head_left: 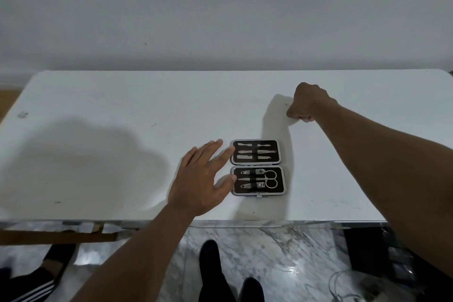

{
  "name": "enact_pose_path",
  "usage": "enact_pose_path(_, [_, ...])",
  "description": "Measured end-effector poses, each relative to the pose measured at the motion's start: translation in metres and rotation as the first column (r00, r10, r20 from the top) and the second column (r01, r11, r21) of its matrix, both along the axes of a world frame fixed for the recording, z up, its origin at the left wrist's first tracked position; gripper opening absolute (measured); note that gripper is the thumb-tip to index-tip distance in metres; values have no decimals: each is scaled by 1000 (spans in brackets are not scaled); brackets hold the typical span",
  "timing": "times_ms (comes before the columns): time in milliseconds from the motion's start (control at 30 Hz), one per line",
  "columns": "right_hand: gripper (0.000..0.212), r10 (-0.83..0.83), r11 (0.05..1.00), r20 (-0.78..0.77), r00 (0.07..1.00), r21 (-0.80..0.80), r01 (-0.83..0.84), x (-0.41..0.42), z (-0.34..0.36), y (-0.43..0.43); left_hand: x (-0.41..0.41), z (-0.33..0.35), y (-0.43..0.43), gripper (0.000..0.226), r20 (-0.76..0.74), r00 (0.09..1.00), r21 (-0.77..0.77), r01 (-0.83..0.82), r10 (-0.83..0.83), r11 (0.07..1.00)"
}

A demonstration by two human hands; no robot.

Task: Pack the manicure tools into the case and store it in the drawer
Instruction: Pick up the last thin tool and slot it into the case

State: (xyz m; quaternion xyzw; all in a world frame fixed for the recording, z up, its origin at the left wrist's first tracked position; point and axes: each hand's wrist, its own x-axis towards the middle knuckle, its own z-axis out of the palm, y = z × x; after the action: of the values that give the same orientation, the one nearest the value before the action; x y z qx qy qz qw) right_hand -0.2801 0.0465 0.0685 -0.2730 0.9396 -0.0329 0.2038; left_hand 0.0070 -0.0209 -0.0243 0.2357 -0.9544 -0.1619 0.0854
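Left hand (198,181): fingers (215,144) spread flat, released, grasping nothing; index tip and thumb tip touch the left edge of the case (257,167). Right hand (307,103): fingers curled into a fist, knuckles down on the worktop (122,110), well behind and right of case; can't tell if anything is inside the fist. Case lies open flat near the worktop's front edge, two halves side by side front to back. Far half holds slim metal tools (255,152) under a strap. Near half holds two clippers (252,179) and scissors (270,179), loops to the right. All slots look filled. White worktop, plain wall (220,7) behind. Marble floor (269,252) below, person's dark shoes (208,252) visible.
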Motion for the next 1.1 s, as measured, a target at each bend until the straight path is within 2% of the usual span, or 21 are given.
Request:
enact_pose_path(133, [17, -52, 996, -10, 999, -75, 51, 2, -11, 5, 0, 1, 0, 62, 0, 1000, 2, 0, 0, 1000])
enact_pose_path(300, [15, -213, 939, 13, 977, -273, 208, 4, -26, 20, 0, 0, 0, 62, 6, 1000, -10, -1, 1, 1000])
enact_pose_path(367, [18, -262, 883, 80, 962, -381, 272, 4, -28, 29, 0, 0, 0, 62, 7, 1000, -13, 1, -1, 1000])
enact_pose_path(433, [10, -273, 809, 197, 942, -482, 336, 7, -28, 39, 0, 0, 0, 61, 6, 1000, -13, -1, 1, 1000])
enact_pose_path(533, [13, -179, 745, 337, 924, -567, 351, 13, -25, 50, 0, 0, 0, 61, 0, 1000, -14, -3, 3, 1000])
enact_pose_path(667, [20, -71, 740, 369, 927, -603, 297, 15, -20, 59, 0, -1, 0, 61, -11, 1000, -12, 1, -2, 1000])
enact_pose_path(767, [10, -65, 740, 352, 934, -611, 282, 17, -16, 64, 0, -2, -1, 61, -13, 1000, -8, 1, -1, 1000])
enact_pose_path(833, [8, -54, 768, 277, 959, -603, 218, 20, -13, 65, 0, -3, -1, 61, -13, 1000, -5, 4, -4, 1000])
enact_pose_path(933, [13, -32, 828, 87, 996, -556, 75, 23, -11, 64, 0, -3, -1, 62, -9, 1000, -7, 0, 0, 1000])
enact_pose_path(967, [12, -26, 831, 75, 997, -553, 63, 22, -12, 64, 0, -2, -1, 62, -11, 1000, -7, -1, 1, 1000])
enact_pose_path(1100, [11, -52, 791, 228, 972, -585, 180, 25, -11, 68, -1, -2, -2, 62, -10, 1000, -11, 3, -3, 1000])
